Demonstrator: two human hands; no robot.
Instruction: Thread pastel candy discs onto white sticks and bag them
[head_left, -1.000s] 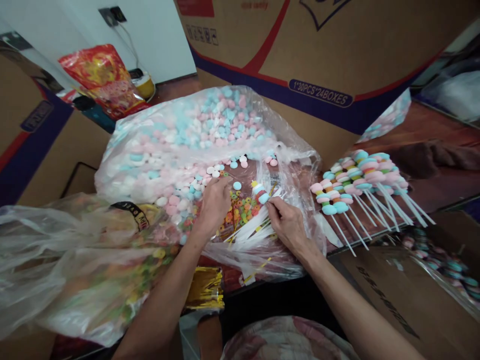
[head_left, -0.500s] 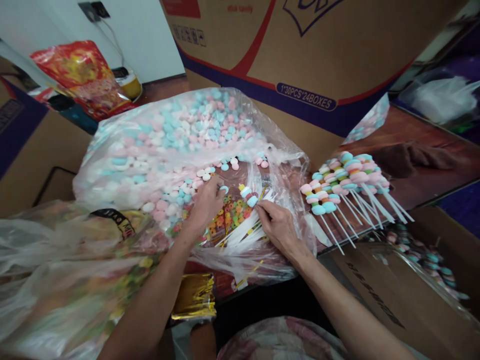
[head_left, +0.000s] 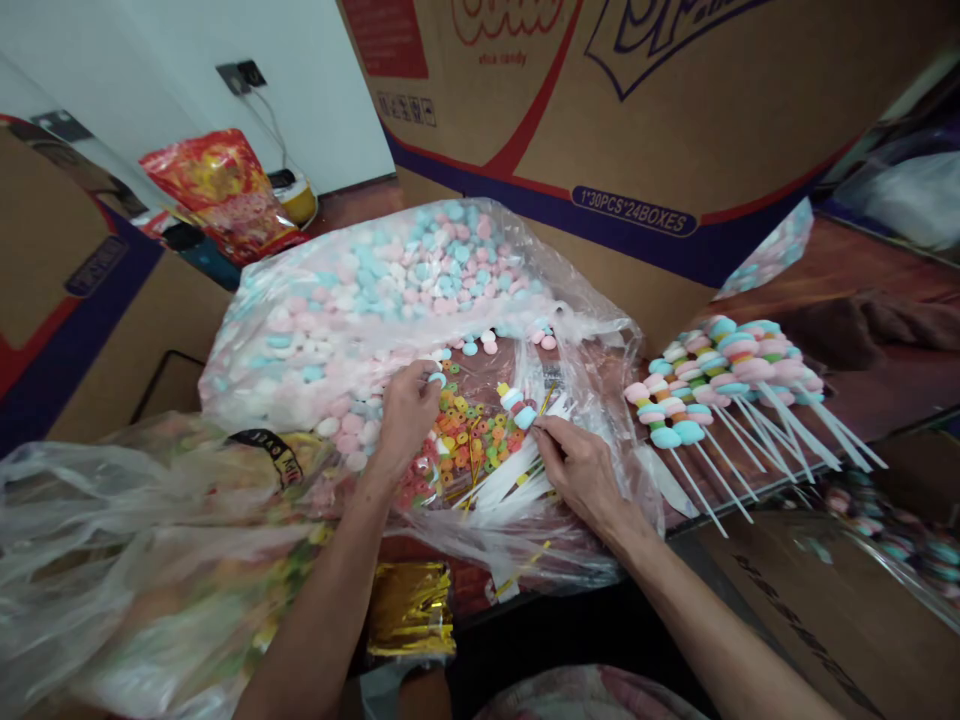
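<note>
My left hand reaches into a big clear plastic bag of pink, blue and white round candies and pinches a pale candy at the fingertips. Just below its fingers lies a heap of small coloured ring candies. My right hand grips a white stick carrying a few candies stacked near its tip. Under that hand lies a loose bundle of empty white sticks.
A fan of finished candy skewers lies to the right on a brown surface. Large cardboard boxes stand behind and at the left. More clear bags sit at lower left, with gold twist ties near the front edge.
My left hand shifted slightly toward the edge of the round candies and closed on one. My right hand kept hold of the stick. The camera view swayed.
</note>
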